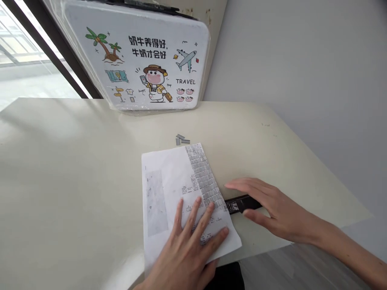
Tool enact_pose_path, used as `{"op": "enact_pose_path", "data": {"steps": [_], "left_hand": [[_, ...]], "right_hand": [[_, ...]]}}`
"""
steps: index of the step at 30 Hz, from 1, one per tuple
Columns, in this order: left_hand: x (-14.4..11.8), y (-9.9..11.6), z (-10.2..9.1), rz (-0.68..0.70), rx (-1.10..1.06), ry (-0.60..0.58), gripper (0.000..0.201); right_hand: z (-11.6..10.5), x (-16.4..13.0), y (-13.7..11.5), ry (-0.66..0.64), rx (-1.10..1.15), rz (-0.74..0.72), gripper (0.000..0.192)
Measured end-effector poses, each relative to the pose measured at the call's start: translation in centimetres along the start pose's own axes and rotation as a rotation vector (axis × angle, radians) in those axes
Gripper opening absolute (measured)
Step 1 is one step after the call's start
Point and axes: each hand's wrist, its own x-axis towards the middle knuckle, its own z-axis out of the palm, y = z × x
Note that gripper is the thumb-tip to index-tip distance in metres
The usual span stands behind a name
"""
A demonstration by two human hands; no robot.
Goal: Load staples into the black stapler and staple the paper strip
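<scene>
A white printed sheet of paper lies on the cream table near its front edge. Many staples line the sheet's right edge in rows. My left hand lies flat on the lower part of the sheet, fingers spread. My right hand rests over a black stapler at the sheet's right edge; the fingers lie loosely across it, thumb below. The stapler's front end meets the paper edge.
A few loose staple strips lie just beyond the sheet. A plastic-wrapped white case with cartoon prints and the word TRAVEL leans at the back of the table. A grey wall stands to the right, a window at left.
</scene>
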Motion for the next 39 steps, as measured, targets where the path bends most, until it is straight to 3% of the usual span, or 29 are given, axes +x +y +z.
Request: {"op": "enact_pose_path", "data": {"steps": [5, 11, 18, 21, 29, 39], "left_hand": [[0.5, 0.2, -0.4, 0.038, 0.040, -0.012, 0.070], [0.3, -0.1, -1.7, 0.049, 0.063, -0.017, 0.067], [-3.3, -5.3, -2.9, -0.168, 0.104, 0.037, 0.060], [-4.2, -7.0, -3.2, -0.179, 0.122, 0.028, 0.063], [-4.4, -8.4, -3.8, -0.135, 0.118, -0.029, 0.064], [-3.5, -9.7, -4.7, -0.158, 0.075, -0.014, 0.061]], "right_hand": [[-0.7, -2.0, 3.9, 0.030, -0.029, -0.044, 0.033], [-2.1, -3.8, 5.8, 0.078, 0.041, 0.072, 0.037], [-1.7, -6.4, 7.6, 0.107, 0.212, 0.317, 0.040], [-1.2, -6.8, 8.2, 0.143, 0.275, 0.400, 0.041], [-2.0, -4.9, 9.2, 0.279, 0.451, 0.497, 0.048], [-0.9, -2.2, 9.4, 0.240, 0.807, 0.524, 0.053]]}}
